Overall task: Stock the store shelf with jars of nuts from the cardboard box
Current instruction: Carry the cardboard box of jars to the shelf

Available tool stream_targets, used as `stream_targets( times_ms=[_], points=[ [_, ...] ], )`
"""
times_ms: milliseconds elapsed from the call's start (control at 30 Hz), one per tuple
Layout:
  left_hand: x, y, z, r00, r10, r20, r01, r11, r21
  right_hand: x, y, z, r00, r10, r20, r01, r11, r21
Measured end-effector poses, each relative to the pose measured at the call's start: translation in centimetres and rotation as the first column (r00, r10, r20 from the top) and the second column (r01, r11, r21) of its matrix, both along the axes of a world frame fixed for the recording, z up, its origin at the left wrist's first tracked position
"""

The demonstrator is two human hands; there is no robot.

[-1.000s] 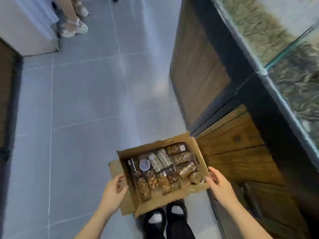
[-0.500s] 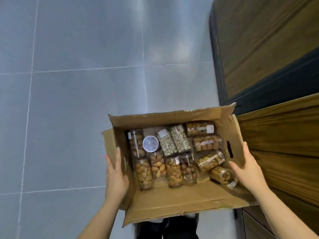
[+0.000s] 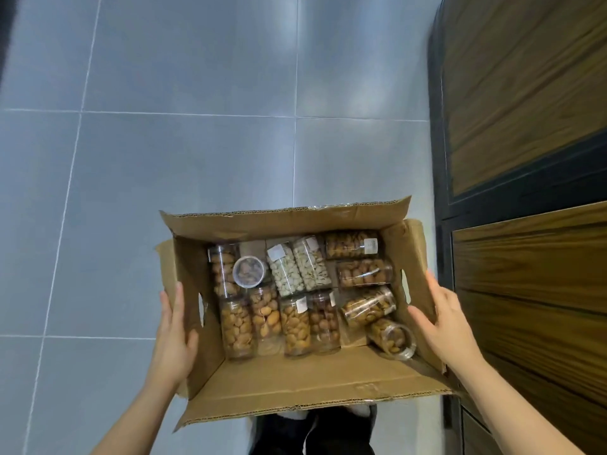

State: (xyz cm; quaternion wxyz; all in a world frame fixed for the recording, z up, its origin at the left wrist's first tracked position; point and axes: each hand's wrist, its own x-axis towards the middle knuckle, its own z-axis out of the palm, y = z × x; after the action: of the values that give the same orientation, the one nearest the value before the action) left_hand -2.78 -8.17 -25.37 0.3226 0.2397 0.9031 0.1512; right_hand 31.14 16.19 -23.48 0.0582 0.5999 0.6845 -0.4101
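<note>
An open cardboard box (image 3: 295,385) hangs over the grey tiled floor in front of me. My left hand (image 3: 172,336) presses flat against its left wall, and my right hand (image 3: 441,323) presses against its right wall beside a handle slot. Several clear jars of nuts (image 3: 297,326) lie on their sides inside, most with brown nuts. Two jars of pale nuts (image 3: 299,269) lie in the middle at the back. One jar (image 3: 249,271) stands upright, showing its round lid. No shelf boards are in view.
A dark-framed wooden cabinet (image 3: 525,159) runs along the right side, close to the box's right wall. Grey floor tiles (image 3: 164,142) stretch ahead and to the left. My dark shoes (image 3: 312,431) show below the box's front flap.
The view has swung down toward the floor and the box looks nearer and larger. My hands have shifted from the box's near corners to its side walls.
</note>
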Motion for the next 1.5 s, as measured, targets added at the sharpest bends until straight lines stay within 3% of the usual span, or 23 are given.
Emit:
stream_targets(
  times_ms=[367,700,1000,1267,1500],
  points=[
    [-1.4,0.1,-0.5,0.999,0.006,0.035,-0.007,1.0,0.028,-0.9,0.5,-1.0,0.999,0.044,-0.031,-0.042,0.998,0.05],
    [-2.8,-0.5,13.8,0.993,-0.072,0.091,0.071,0.997,0.02,0.0,-2.6,11.8,0.998,-0.027,0.05,0.031,0.997,-0.074],
    [-5.6,-0.7,21.9,0.963,-0.25,0.099,0.253,0.967,-0.022,0.1,-12.4,20.3,0.957,-0.29,0.023,0.291,0.954,-0.064],
    [-7.8,-1.1,25.1,0.808,-0.585,0.07,0.584,0.811,0.036,0.0,-26.7,23.8,0.826,-0.564,0.008,0.564,0.826,-0.009],
    [-4.3,-4.1,28.3,0.646,-0.757,0.1,0.76,0.65,0.006,2.0,-40.0,26.4,0.677,-0.736,0.027,0.735,0.677,0.023]
  ],
)
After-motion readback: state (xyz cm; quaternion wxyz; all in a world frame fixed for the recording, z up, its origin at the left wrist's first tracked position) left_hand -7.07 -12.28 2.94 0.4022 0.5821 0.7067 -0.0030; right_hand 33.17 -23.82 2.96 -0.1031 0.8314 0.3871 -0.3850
